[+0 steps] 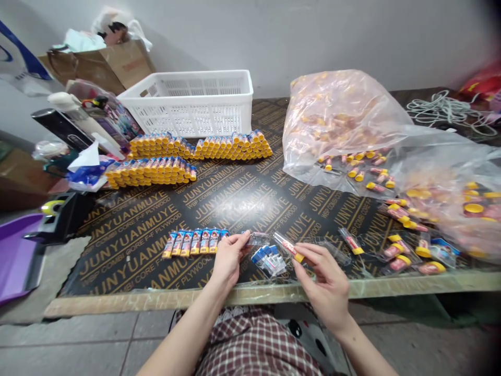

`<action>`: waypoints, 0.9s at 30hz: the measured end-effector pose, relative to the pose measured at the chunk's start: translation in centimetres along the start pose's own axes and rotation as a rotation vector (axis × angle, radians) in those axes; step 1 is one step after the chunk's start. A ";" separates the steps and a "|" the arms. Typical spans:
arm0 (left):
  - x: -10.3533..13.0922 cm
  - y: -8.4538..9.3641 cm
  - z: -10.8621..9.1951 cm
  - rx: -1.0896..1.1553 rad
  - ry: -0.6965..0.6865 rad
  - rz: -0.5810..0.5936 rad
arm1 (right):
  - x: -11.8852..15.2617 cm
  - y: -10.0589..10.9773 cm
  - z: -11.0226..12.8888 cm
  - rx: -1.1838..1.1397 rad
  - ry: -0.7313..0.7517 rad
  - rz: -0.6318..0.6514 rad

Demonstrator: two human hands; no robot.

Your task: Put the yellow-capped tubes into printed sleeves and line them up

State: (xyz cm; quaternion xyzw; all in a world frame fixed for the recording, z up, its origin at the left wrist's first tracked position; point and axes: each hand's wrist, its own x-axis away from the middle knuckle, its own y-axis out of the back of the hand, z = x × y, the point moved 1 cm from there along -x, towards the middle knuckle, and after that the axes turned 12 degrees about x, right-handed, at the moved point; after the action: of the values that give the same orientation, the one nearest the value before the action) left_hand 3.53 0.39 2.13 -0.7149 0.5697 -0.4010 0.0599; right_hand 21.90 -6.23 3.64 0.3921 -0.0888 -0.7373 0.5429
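My left hand (pixel 230 258) is closed, its thumb and forefinger pinching the end of a clear plastic sleeve (pixel 260 238). Between the fingertips of my right hand (pixel 324 277) is a small clear tube (pixel 286 244) with a yellow cap and pink contents, tilted toward the sleeve. The two objects are close; whether they touch I cannot tell. Below them lies a little pile of blue-and-silver packets (pixel 269 261). Left of my left hand is a row of several blue-labelled tubes (pixel 195 242). One loose yellow-capped tube (pixel 351 241) rests right of my right hand.
Stacked yellow-ended tubes (pixel 152 171) stand before a white plastic basket (pixel 195 112). At the right, large clear bags (pixel 344 125) spill more capped tubes onto the printed black board (pixel 242 198). A purple dustpan (pixel 19 256) is at far left, and a coiled white cord (pixel 450 109) at back right.
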 end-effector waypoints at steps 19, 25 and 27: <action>2.2 -0.4 0.3 -0.037 0.124 0.208 | 0.7 -2.1 0.1 -0.021 0.151 0.278; 3.1 -0.4 1.6 -0.155 0.255 0.288 | 0.2 -2.3 0.3 -0.107 0.190 0.416; 3.3 -0.5 1.8 -0.160 0.260 0.299 | 0.2 -2.4 0.2 -0.140 0.196 0.452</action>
State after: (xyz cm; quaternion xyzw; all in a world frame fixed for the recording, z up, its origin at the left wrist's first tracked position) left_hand 5.14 -2.93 2.82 -0.5672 0.7022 -0.4301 -0.0122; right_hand 19.96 -5.53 2.37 0.3936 -0.0700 -0.5600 0.7257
